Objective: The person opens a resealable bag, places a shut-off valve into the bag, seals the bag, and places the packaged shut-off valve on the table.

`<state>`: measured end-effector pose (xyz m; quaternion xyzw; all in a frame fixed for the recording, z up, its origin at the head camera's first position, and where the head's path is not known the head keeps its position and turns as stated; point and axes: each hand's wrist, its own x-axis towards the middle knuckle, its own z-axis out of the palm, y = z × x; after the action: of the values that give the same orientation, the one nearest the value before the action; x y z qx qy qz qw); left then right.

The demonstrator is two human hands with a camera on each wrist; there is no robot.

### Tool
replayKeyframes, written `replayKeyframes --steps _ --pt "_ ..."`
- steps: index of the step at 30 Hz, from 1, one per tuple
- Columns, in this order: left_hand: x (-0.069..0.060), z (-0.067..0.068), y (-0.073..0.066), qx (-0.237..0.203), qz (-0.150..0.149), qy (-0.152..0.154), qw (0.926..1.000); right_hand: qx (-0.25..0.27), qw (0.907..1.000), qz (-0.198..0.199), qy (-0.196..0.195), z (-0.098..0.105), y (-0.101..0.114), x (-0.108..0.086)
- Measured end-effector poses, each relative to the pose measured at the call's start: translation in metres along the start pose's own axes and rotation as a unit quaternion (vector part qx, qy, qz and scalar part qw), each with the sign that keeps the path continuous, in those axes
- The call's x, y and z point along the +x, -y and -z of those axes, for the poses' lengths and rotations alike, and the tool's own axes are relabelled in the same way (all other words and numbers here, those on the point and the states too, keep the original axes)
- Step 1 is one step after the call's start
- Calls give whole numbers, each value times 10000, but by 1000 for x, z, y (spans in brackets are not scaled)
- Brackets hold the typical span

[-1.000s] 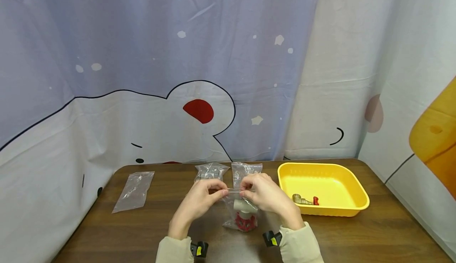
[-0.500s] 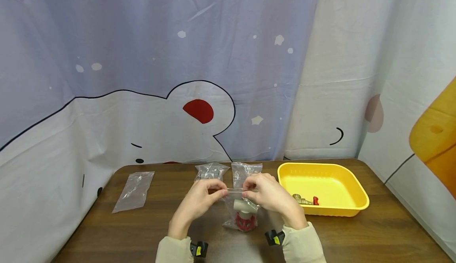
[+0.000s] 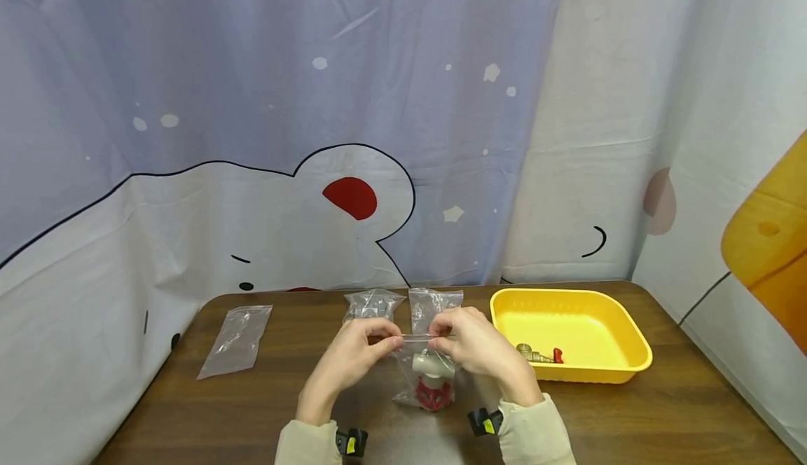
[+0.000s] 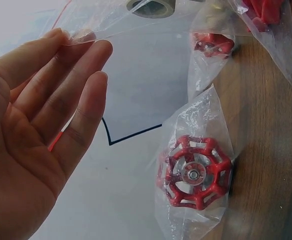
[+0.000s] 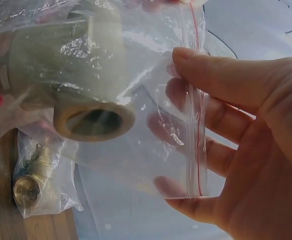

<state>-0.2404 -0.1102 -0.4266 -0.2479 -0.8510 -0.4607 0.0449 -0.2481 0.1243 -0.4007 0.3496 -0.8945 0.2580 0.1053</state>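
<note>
Both hands hold up a clear zip bag [image 3: 415,357] by its top edge, above the table's middle. Inside it hangs a pale grey-green plastic valve [image 5: 71,60], its red handwheel [image 3: 433,393] at the bottom. My left hand [image 3: 353,353] pinches the left end of the zip edge between thumb and fingertips; its other fingers are loosely extended in the left wrist view. Farther right, my right hand [image 3: 476,349] pinches the same edge, thumb on one side and fingers behind the film. A red line runs along the zip strip [image 5: 198,150]. Whether the zip is sealed, I cannot tell.
Behind the hands lie a bagged valve with a red handwheel [image 4: 193,172] and a bagged brass valve [image 5: 28,190]. A flat clear bag [image 3: 236,342] lies at the left. At the right, a yellow tray [image 3: 630,367] holds a brass valve with a red handle [image 3: 536,355].
My right hand slid slightly right along the zip edge, then stayed almost still. The left hand kept its place, and the bag still hangs between both hands.
</note>
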Motion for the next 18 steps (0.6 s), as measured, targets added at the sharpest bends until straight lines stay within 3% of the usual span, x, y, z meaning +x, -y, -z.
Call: replayKeyframes --steps 9,18 --pt "0 0 0 54 54 -13 10000 285 9992 -288 56 3 -6 -5" --pt "0 -1 1 37 46 8 10000 431 9990 -120 69 3 -9 -6"
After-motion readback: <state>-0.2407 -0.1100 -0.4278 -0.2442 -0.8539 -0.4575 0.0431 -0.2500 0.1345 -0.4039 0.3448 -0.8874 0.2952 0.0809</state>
